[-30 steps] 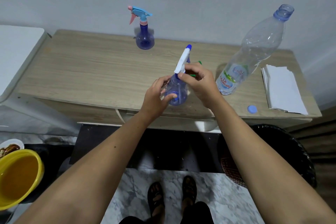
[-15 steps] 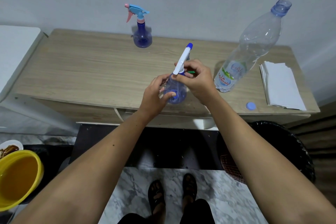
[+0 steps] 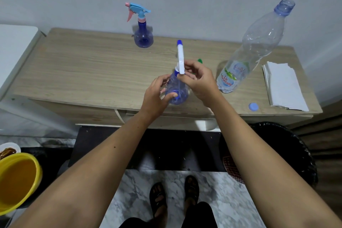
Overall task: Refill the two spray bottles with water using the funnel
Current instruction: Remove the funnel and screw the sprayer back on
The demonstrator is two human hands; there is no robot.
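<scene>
A clear blue spray bottle stands near the front edge of the wooden table. My left hand grips its round body. My right hand pinches the neck under its white spray head, which has a blue nozzle tip. A second spray bottle, blue with a light-blue and pink head, stands at the back of the table. A large clear water bottle with no cap stands to the right. A bit of a green thing, perhaps the funnel, peeks out behind my right hand.
A blue bottle cap lies near the table's front right edge, beside a stack of white paper napkins. A yellow basin sits on the floor at the left. A black bin stands at the right below the table.
The white spray head has turned from leaning right to nearly upright between my fingers. Both hands have stayed on the bottle.
</scene>
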